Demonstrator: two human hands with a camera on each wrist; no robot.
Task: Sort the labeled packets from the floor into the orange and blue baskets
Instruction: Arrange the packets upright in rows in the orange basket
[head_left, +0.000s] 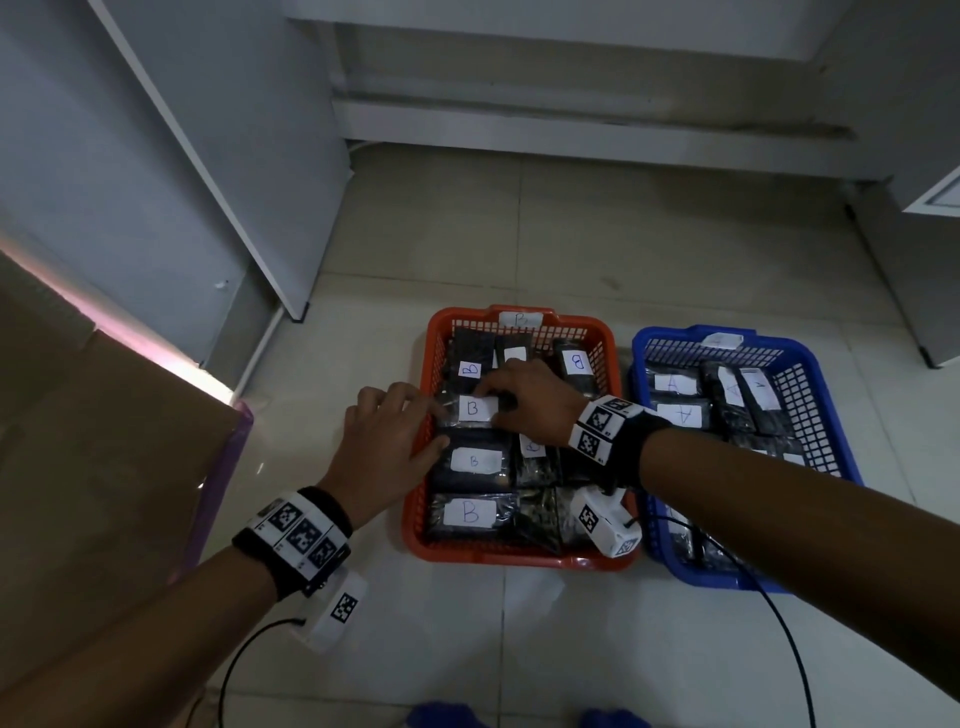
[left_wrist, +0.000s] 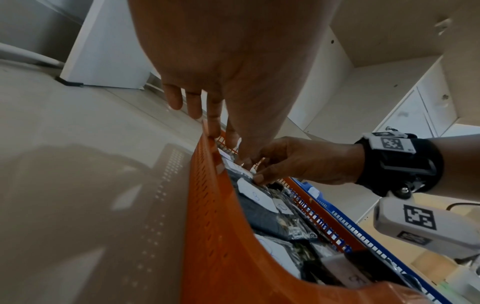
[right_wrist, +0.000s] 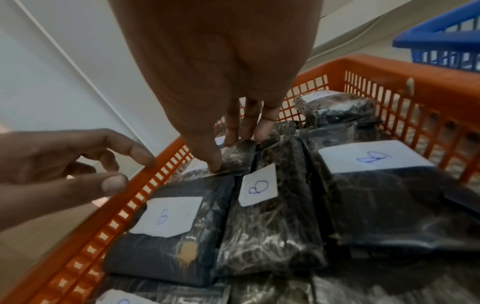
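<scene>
The orange basket (head_left: 519, 560) (left_wrist: 215, 226) (right_wrist: 389, 63) holds several dark packets with white "B" labels. To its right, the blue basket (head_left: 670, 338) (right_wrist: 436, 39) holds packets labelled "A". My right hand (head_left: 511, 397) (right_wrist: 233, 148) (left_wrist: 272, 168) reaches into the orange basket and pinches a B packet (head_left: 472, 409) (right_wrist: 239, 156) that lies on the others, thumb on its near edge and fingers on its far edge. My left hand (head_left: 410, 423) (left_wrist: 207, 115) (right_wrist: 116, 166) hovers at the basket's left rim, fingers relaxed and a fingertip touching the rim.
A brown cardboard box (head_left: 104, 441) stands close on the left. White cabinet panels (head_left: 218, 156) rise behind it, and another cabinet (head_left: 935, 208) is at the far right. Black cables (head_left: 779, 623) trail from both wrists over the tiled floor. Blue shoe tips (head_left: 447, 714) show at the bottom.
</scene>
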